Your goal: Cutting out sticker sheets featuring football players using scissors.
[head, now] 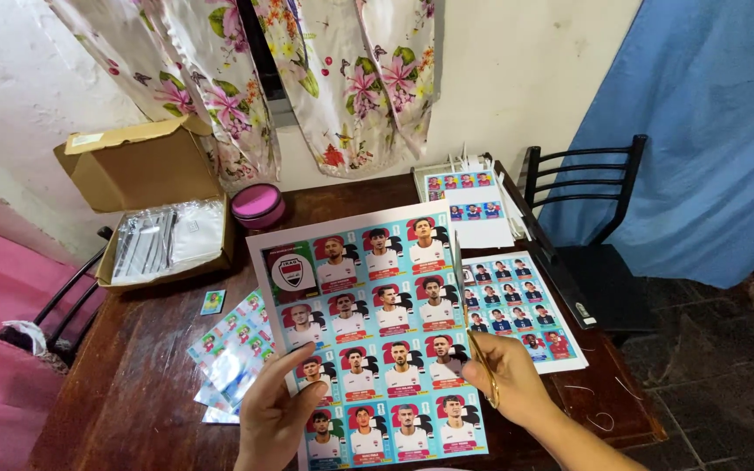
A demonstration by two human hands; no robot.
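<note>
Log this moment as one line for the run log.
left hand: holds sticker sheet | right hand: holds gold scissors at sheet's right edge | table: more sticker sheets, open cardboard box, pink tub

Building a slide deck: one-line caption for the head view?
Left hand holds a printed card sheet while right hand cuts with scissors.

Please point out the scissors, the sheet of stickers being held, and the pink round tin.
scissors (462,288): head view, on the blade.
sticker sheet (377,331): head view, middle of the sheet.
pink tin (257,202): head view, on its lid.
</note>
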